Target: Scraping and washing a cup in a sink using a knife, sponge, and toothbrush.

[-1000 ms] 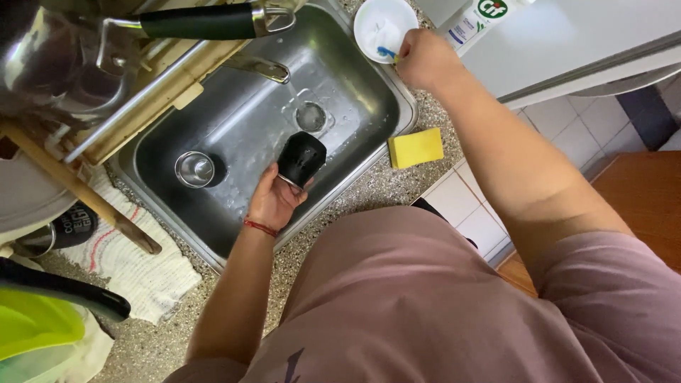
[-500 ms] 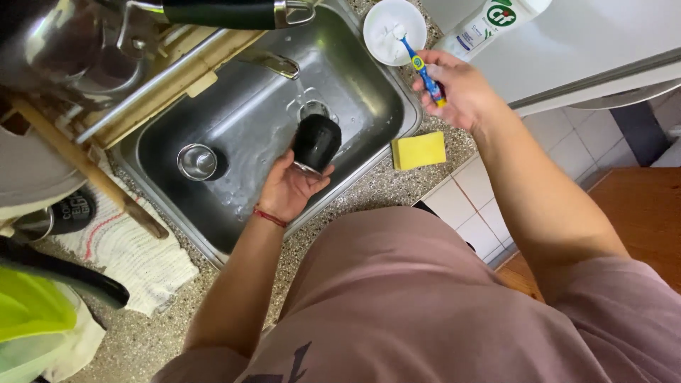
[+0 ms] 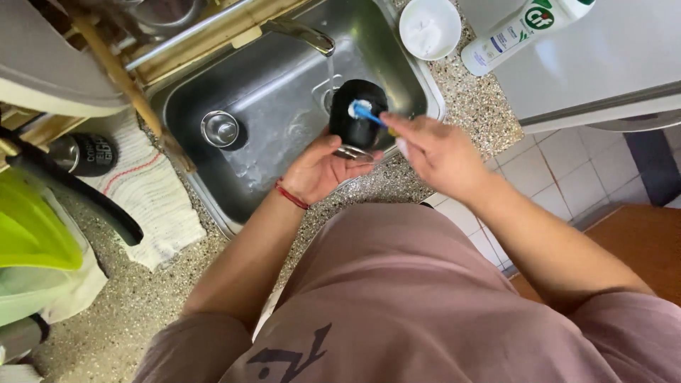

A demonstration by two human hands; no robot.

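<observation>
Biggest thing here is the speckled granite countertop [image 3: 128, 312], running along the left and near side of the scene. Sunk into it is a stainless steel sink [image 3: 262, 142], with the faucet [image 3: 301, 34] poking in from the far edge and a thin stream of water coming down. A white appliance top [image 3: 603, 64] fills the far right corner, with a white cleaner bottle [image 3: 521, 32] lying against its edge. Off to the left there's a green plastic thing [image 3: 32, 234] and a white dish towel [image 3: 145, 191] with a red stripe, spread flat on the counter.

Over the right half of the sink, the left hand [image 3: 323, 167] cups a black cup [image 3: 358, 113] from underneath, fingers wrapped round its near end, so it's held up in the air above the basin rather than sitting in it. The right hand [image 3: 436, 152] comes in from the right, fingers pinched together on a small blue brush [image 3: 369, 113], whose sudsy white tip is touching the cup's side.

Smaller stuff: a round white bowl [image 3: 429, 27] sits on the far counter just beyond the sink rim, and a little steel cup [image 3: 220, 128] stands on the sink floor, well to the left of the black one.
</observation>
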